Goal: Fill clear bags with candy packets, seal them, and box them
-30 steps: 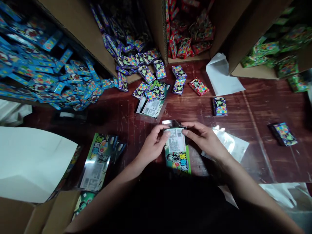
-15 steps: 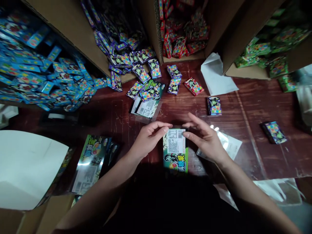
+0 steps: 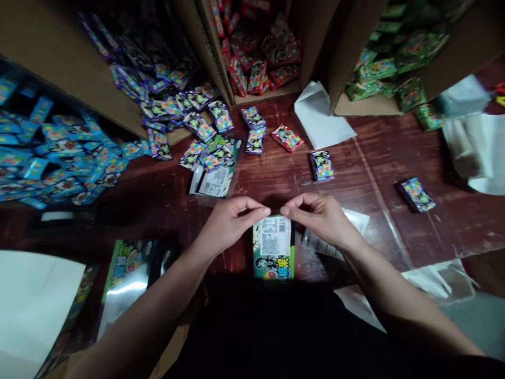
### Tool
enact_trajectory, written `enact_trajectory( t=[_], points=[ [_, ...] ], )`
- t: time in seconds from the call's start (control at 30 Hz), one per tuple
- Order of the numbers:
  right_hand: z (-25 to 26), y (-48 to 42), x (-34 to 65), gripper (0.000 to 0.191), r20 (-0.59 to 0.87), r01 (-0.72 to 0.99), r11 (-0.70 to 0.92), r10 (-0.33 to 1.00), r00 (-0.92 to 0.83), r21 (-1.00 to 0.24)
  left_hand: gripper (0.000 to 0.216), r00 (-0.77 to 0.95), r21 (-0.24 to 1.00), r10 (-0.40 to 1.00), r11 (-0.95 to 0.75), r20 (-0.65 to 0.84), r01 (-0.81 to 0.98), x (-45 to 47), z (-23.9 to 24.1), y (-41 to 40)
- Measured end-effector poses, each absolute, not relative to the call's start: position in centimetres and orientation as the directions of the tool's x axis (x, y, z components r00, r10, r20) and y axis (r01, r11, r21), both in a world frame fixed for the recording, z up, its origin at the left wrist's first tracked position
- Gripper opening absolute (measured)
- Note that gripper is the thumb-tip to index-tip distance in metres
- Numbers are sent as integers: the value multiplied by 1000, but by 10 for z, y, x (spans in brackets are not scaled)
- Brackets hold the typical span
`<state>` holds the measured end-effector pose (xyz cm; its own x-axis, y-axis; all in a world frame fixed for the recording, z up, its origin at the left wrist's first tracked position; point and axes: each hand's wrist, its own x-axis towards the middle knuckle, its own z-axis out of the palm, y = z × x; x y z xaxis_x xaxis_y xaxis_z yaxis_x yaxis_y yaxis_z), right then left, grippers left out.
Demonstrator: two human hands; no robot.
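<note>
A green and black printed candy bag [image 3: 274, 261] with a white label and barcode hangs low in front of my body, its upper edge away from me. My left hand [image 3: 232, 222] pinches the upper left corner of this edge between thumb and forefinger. At the upper right corner, my right hand [image 3: 320, 220] has thumb and forefinger pressed together on the same edge. Just beyond the hands lies another candy bag [image 3: 221, 181] with small purple boxes on it. A clear plastic bag [image 3: 321, 245] is partly under my right hand.
Cardboard cartons hold blue boxes [image 3: 65, 142], purple boxes [image 3: 161, 108], red boxes [image 3: 256, 73] and green packs [image 3: 376, 71]. On the table lie a red box [image 3: 287, 138], dark boxes [image 3: 322, 166] and white paper [image 3: 321, 118]. More printed bags [image 3: 128, 268] lie at left.
My right hand's fingers have closed from a spread pose onto the bag's upper edge. My left hand keeps its pinch. The view has turned, so the surroundings sit further left.
</note>
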<state>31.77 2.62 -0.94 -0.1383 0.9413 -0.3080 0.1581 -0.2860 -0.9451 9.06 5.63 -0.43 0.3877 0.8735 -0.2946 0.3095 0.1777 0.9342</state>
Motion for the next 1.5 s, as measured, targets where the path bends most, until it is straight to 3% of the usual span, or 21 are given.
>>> enact_trajectory(
  t=[0.23, 0.4, 0.53, 0.63, 0.7, 0.77, 0.87, 1.1, 1.27, 1.37, 1.5],
  points=[
    [-16, 26, 332, 30, -379, 4, -382, 914, -142, -924, 20, 454, 961, 851, 192, -265, 201, 98, -19, 59],
    [-12, 15, 348, 23, -214, 78, -202, 954, -208, -976, 15, 499, 966, 832, 159, -243, 205, 108, -19, 61],
    [-5, 8, 383, 22, -41, 284, 48, 954, -298, -958, 12, 586, 970, 779, 120, -225, 213, 126, -19, 69],
    [-5, 14, 421, 30, 34, 579, 163, 973, -227, -798, 13, 702, 981, 686, 109, -192, 162, 153, -21, 77],
    [-10, 22, 443, 34, 4, 711, 184, 969, -248, -679, 13, 780, 987, 605, 115, -158, 112, 173, -23, 81],
    [-17, 29, 457, 35, -80, 744, 207, 940, -330, -636, 13, 830, 991, 542, 90, -132, 98, 190, -27, 84],
    [-27, 36, 463, 27, -145, 717, 199, 910, -388, -668, 12, 853, 985, 496, 29, -161, 169, 203, -34, 86],
    [-18, 14, 461, 19, -107, 550, 100, 937, -332, -829, 10, 810, 961, 548, -41, -207, 273, 201, -52, 90],
    [-15, 13, 466, 23, -108, 473, -45, 988, -107, -880, 11, 802, 962, 557, -20, -216, 272, 202, -53, 88],
    [-26, 27, 467, 32, -211, 580, -115, 972, -100, -806, 12, 800, 960, 554, -6, -231, 281, 202, -55, 87],
    [-36, 42, 463, 28, -278, 800, -18, 942, -188, -600, 11, 805, 962, 553, -21, -215, 271, 202, -57, 85]
  ],
)
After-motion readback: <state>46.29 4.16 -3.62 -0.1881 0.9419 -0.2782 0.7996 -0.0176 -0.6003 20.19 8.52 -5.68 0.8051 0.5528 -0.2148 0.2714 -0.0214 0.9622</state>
